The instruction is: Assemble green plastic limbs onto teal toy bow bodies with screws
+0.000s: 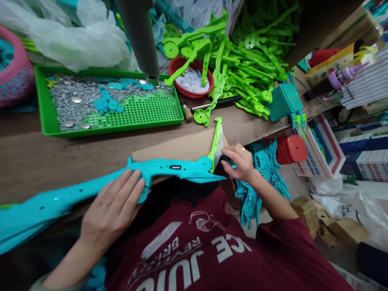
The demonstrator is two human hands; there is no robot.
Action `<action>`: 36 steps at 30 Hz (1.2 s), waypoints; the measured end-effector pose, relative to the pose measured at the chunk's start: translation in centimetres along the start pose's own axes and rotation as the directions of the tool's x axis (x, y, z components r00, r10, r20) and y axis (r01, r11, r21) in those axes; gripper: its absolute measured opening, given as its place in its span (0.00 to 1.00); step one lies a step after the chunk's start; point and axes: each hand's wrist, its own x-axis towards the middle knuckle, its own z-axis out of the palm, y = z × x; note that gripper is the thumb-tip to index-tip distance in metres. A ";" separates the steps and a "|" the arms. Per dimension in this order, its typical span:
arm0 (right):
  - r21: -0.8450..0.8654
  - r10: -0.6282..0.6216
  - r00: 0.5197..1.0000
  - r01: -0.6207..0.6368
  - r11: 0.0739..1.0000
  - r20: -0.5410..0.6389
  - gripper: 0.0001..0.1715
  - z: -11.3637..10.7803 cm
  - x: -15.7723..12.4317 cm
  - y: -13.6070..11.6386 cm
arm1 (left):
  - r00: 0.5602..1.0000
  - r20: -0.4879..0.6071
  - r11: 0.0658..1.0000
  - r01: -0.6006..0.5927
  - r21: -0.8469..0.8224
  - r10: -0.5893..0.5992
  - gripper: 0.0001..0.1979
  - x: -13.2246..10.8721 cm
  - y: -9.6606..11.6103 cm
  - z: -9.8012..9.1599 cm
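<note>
A long turquoise plastic part (103,188) slants along the table's near edge, its left end cut off by the frame. My left hand (112,206) lies over its middle, fingers together on top and the thumb hidden. At the right end, a lime-green plastic arm (216,141) with a rounded foot meets the turquoise part. Along that arm's right side shows a whitish, thin piece (220,151). My right hand (239,161) is closed in a pinch at this piece's lower edge; the fingertips are partly in shadow. A small dark slot with metal bits (175,167) shows in the turquoise part.
A green tray (112,127) holds screws and small turquoise pieces. Above it hangs a grey powered screwdriver (139,36). A red basket (194,95) with white pieces, a hammer (188,112) and piled green arms (242,72) stand behind. Cardboard (176,146) lies under the work.
</note>
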 end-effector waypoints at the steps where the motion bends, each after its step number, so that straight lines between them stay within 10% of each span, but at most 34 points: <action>1: -0.024 0.012 0.996 -0.010 1.000 0.084 0.23 -0.4 0.4 0.4 | 0.999 -0.045 1.000 -0.013 0.028 0.015 0.17 -0.8 0.2 -0.2; 5: -0.050 -0.137 0.916 0.168 0.984 0.378 0.29 -0.9 2.3 2.6 | 0.998 0.018 0.974 -0.059 -0.221 0.064 0.16 -3.0 4.2 0.5; 7: -0.060 -0.229 0.888 0.274 0.960 0.398 0.24 -0.7 3.1 3.4 | 0.973 0.184 0.860 0.209 -0.465 -0.137 0.15 -2.6 7.8 1.9; 10: -0.158 -0.331 0.881 0.400 0.903 0.337 0.20 -0.5 4.0 3.7 | 0.664 0.571 0.233 0.726 -0.648 -0.483 0.21 0.1 12.5 5.2; 12: -0.234 -0.316 0.908 0.382 0.894 0.275 0.19 -0.2 3.9 3.3 | 0.480 0.683 -0.142 0.752 -0.643 -0.551 0.24 2.6 14.1 7.2; 14: -0.280 -0.250 0.944 0.305 0.910 0.214 0.18 0.3 3.4 2.7 | 0.383 0.701 -0.301 0.704 -0.643 -0.602 0.27 5.1 14.6 8.7; 24: -0.216 -0.211 0.977 0.198 0.956 -0.039 0.20 3.4 1.6 2.1 | 0.318 0.523 -0.192 0.682 -0.705 -0.791 0.24 7.5 15.1 8.5; 30: 0.099 -0.211 0.977 0.212 0.972 -0.014 0.21 3.3 0.5 2.4 | 0.319 0.602 -0.221 0.724 -0.653 -0.732 0.30 6.8 15.0 7.8; 36: 0.021 -0.191 0.979 0.190 0.982 0.068 0.20 3.4 -0.7 2.5 | 0.269 0.659 -0.241 0.781 -0.576 -0.703 0.31 6.2 15.1 7.1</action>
